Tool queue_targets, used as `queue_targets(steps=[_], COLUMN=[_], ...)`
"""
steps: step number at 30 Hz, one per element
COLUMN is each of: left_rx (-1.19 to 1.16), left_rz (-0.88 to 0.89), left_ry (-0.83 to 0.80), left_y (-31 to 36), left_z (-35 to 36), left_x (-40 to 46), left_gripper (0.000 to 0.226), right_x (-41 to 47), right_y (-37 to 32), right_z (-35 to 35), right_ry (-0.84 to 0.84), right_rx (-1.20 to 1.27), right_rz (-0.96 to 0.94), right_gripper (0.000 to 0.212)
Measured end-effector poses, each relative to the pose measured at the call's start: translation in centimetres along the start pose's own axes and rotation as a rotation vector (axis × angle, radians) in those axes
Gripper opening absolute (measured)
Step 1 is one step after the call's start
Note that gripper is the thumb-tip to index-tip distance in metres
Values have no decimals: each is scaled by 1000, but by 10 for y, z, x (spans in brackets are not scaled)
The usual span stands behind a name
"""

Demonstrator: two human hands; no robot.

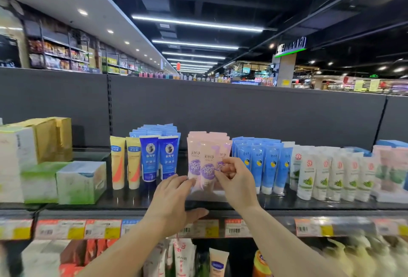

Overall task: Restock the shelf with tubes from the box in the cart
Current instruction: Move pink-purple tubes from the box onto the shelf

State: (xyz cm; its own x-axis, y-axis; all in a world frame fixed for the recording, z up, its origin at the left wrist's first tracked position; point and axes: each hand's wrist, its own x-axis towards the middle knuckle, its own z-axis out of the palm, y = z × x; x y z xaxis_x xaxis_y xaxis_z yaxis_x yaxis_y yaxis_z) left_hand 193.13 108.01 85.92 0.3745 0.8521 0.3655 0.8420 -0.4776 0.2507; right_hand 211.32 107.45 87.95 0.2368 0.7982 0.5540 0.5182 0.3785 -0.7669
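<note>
A cluster of pink tubes with purple labels (205, 161) stands upright, caps down, on the top shelf (132, 203) in front of me. My right hand (236, 181) pinches the front of the rightmost pink tubes at label height. My left hand (174, 201) has its fingers stretched out, fingertips touching the lower left side of the leftmost pink tube, thumb over the shelf edge. The box and the cart are out of view.
Dark blue tubes (159, 157) and yellow tubes (125, 161) stand left of the pink ones; light blue tubes (265, 161) and white tubes (326, 172) to the right. Cartons (81, 181) fill the far left. Price tags (101, 229) line the shelf edge; more products sit below.
</note>
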Motion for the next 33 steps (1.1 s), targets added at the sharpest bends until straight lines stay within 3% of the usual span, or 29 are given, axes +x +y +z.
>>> queue_targets(steps=[5,11,19,21,27,33], left_rx=[0,-15,6,15,39,103], left_rz=[10,-11,-12,-18,-24,-41], left_ry=[8,-3,-35,-24,-31,-77], left_y=[2,-2,-8,-8,-7,-5], left_z=[-3,-3,8,9,7,4], left_x=[-4,-7,-4,-4,-4,-5], left_gripper=[78,80,71,69,68,74], right_x=[-9,-17,-12,-12,-13,-18], right_y=[8,10,15,17,17,20], right_z=[0,6,35,39,38,20], right_ry=[-5,-50,-9,5,-1,-27], right_rx=[-105,-188,-578,-586,-554,-504], right_rz=[-24,39,235,261,247,219], right_gripper=[14,12,52,54,31,35])
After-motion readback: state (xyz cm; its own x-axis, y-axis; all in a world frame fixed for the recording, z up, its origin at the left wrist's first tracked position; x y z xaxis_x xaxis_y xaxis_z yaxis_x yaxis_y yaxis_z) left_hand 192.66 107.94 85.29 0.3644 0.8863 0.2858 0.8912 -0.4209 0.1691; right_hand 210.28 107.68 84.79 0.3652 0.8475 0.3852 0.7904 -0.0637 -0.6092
